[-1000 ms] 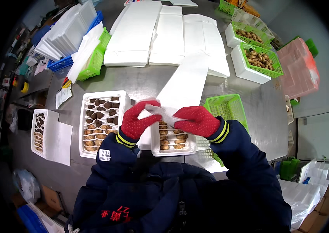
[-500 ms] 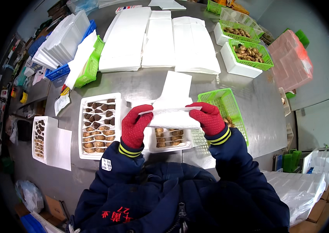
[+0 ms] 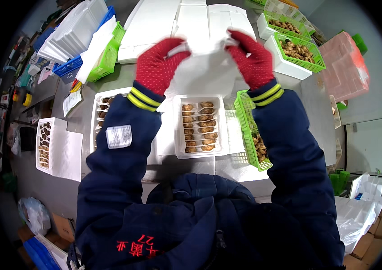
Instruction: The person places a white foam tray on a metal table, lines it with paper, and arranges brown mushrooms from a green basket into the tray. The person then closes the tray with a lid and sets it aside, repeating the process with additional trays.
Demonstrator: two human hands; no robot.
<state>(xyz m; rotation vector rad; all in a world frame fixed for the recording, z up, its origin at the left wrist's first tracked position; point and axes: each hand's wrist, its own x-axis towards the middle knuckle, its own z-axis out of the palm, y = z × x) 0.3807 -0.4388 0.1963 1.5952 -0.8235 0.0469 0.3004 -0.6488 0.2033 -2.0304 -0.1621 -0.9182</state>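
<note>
My left hand (image 3: 160,63), in a red dotted glove, is raised over the table with thumb and fingers apart. My right hand (image 3: 252,59), gloved alike, faces it with its fingers also spread. No held thing shows in either hand. Both are near the close edge of the stacked white sheets (image 3: 155,31), and pale, blurred white material lies below and between them. Nearer to me stands a white foam box (image 3: 222,130) with two columns of brown, mushroom-like pieces (image 3: 206,123) between white dividers. My left sleeve partly hides a second filled white box (image 3: 96,101).
A green basket (image 3: 245,112) with brown pieces stands beside my right forearm. Back right are green baskets (image 3: 298,50) of knobbly pieces on white boxes. At left are a small filled box (image 3: 45,144), a green basket (image 3: 105,63) and upright white foam panels (image 3: 74,33).
Both hands have moved forward from above the foam box toward the stacked sheets and opened. The folded white sheet they held is no longer between them, and the box is now uncovered to view.
</note>
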